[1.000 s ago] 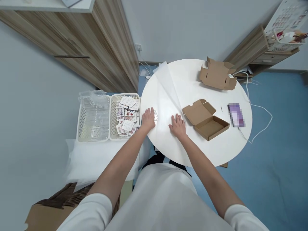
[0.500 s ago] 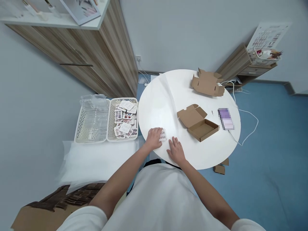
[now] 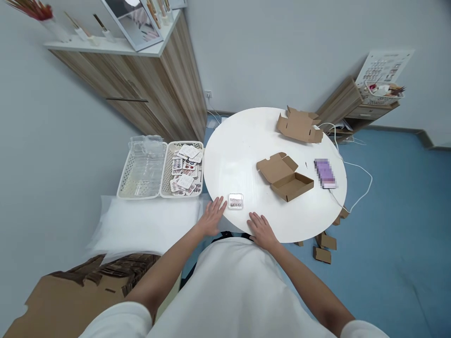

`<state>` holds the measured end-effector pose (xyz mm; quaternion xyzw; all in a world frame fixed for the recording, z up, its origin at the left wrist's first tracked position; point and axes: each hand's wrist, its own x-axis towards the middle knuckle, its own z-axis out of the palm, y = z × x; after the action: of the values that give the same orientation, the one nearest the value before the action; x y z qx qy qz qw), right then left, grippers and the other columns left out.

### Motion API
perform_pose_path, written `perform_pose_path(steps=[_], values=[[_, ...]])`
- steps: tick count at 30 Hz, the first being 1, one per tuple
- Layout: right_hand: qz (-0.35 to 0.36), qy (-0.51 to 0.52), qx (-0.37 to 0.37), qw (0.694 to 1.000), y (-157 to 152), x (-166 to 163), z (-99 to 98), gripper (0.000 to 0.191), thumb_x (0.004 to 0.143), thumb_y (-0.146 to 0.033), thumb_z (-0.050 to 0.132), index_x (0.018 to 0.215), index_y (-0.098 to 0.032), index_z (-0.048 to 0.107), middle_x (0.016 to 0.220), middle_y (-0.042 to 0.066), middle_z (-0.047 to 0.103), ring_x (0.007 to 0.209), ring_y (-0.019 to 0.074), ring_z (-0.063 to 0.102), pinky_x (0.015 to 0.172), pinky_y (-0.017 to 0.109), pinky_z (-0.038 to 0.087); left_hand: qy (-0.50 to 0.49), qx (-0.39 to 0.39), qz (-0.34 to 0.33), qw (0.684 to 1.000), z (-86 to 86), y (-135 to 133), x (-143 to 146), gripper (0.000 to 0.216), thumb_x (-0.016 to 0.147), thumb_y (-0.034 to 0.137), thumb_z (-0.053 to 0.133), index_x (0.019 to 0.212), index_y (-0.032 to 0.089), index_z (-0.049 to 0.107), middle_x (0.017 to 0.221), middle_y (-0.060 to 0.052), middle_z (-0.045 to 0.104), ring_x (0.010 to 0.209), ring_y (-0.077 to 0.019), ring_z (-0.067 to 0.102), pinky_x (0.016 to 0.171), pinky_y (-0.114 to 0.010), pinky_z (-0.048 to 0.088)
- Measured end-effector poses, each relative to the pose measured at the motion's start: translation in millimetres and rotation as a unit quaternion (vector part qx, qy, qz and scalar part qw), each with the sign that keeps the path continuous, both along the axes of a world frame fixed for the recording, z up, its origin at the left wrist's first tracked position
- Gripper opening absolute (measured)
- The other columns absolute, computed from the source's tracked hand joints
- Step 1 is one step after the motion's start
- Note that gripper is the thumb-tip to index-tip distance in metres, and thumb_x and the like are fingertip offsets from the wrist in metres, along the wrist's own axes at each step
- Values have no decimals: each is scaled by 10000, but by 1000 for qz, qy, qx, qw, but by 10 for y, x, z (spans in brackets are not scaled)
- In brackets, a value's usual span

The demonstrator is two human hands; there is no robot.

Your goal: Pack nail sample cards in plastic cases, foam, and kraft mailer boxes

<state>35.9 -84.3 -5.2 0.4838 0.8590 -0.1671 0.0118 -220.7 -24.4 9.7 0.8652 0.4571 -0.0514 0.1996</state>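
Note:
My left hand (image 3: 213,216) lies flat with fingers spread at the near edge of the round white table (image 3: 246,141), just left of a small clear plastic case (image 3: 236,201) with tiny items inside. It holds nothing. My right hand (image 3: 261,230) rests flat on the table's near edge, fingers stretched out, empty too. The case sits alone on the table between and slightly beyond both hands. An open brown cardboard box (image 3: 285,175) stands further right on the table.
A second flattened cardboard box (image 3: 299,126) lies at the table's far side, a phone (image 3: 324,172) with a white cable at its right. Two white baskets (image 3: 161,169) with clear cases and printed cards stand left. Cardboard scraps (image 3: 324,248) lie on the blue floor.
My left hand slid the clear case toward the near edge, then let go and drew back left. My right hand pulled back to the table's edge. The translucent sheet is out of sight.

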Motion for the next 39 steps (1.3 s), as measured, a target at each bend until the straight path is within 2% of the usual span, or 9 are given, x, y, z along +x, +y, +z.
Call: perform_pose_path(steps=[3, 7, 12, 16, 22, 26, 29, 33, 39], values=[[4, 3, 11, 1000, -35, -9, -55, 386, 723, -264, 575, 1094, -191, 499, 1338, 115, 369, 1239, 280, 298, 953, 441, 272, 17, 36, -5, 999, -184, -202, -155, 810, 657, 199, 547, 1357, 205, 140, 1435, -118, 129, 1316, -274, 71, 1027, -483, 77], [-13, 26, 8, 1000, -90, -24, -29, 152, 784, -238, 502, 917, -199, 566, 1236, 88, 488, 1194, 262, 364, 892, 396, 325, -24, 83, 40, 995, -347, -282, -35, 582, 706, 18, 422, 1252, 219, 381, 1375, -104, 313, 1285, -246, 224, 1019, -477, 139], [-77, 76, -77, 991, -18, -7, 264, 247, 880, -270, 318, 843, -207, 554, 866, 34, 637, 826, 165, 570, 741, 293, 379, -156, 44, 43, 986, -275, -273, 24, 365, 762, 47, 355, 1010, 211, 567, 1206, -61, 526, 1196, -215, 379, 1000, -453, 215], [-180, 100, -114, 972, 241, -23, 428, 282, 889, -341, 269, 899, -225, 526, 777, 11, 625, 683, 148, 559, 587, 243, 364, -223, -34, 133, 965, -190, -201, -24, 290, 809, 144, 336, 992, 189, 556, 977, -62, 630, 947, -182, 552, 887, -365, 360], [-298, 62, -7, 952, 646, -215, 216, 282, 850, -286, 374, 1100, -197, 467, 933, 87, 608, 818, 208, 552, 665, 309, 391, -164, -71, 326, 928, -157, 15, 123, 210, 819, 271, 364, 819, 170, 548, 697, -30, 600, 650, -156, 556, 601, -260, 391], [-207, 73, 141, 965, 583, -367, 116, 301, 827, -174, 390, 1115, -199, 473, 1206, 129, 480, 1126, 257, 409, 915, 435, 285, -133, -51, 357, 923, -193, 80, 199, 160, 761, 195, 432, 888, 177, 527, 811, -48, 602, 761, -174, 564, 623, -261, 382], [-43, 81, 117, 989, 456, -454, 110, 251, 813, -256, 447, 1054, -211, 499, 1292, 95, 413, 1216, 247, 318, 984, 439, 216, -120, -28, 359, 925, -217, 76, 214, 258, 735, 179, 459, 991, 175, 487, 910, -70, 578, 830, -190, 557, 657, -281, 398], [-18, 53, 49, 997, 447, -511, 73, 403, 694, -367, 599, 1035, -186, 482, 1350, 129, 327, 1224, 300, 297, 948, 466, 267, -139, 65, 322, 934, -176, 39, 199, 438, 722, 191, 465, 1151, 143, 393, 1146, -134, 469, 1061, -237, 462, 835, -357, 379], [-7, 60, -4, 998, 590, -496, 79, 332, 706, -277, 557, 1007, -171, 465, 1249, 147, 429, 1107, 262, 425, 870, 388, 345, -145, 79, 26, 986, -20, 23, 188, 723, 651, 331, 561, 1296, 177, 273, 1376, -129, 272, 1259, -304, 222, 1002, -470, 159]])
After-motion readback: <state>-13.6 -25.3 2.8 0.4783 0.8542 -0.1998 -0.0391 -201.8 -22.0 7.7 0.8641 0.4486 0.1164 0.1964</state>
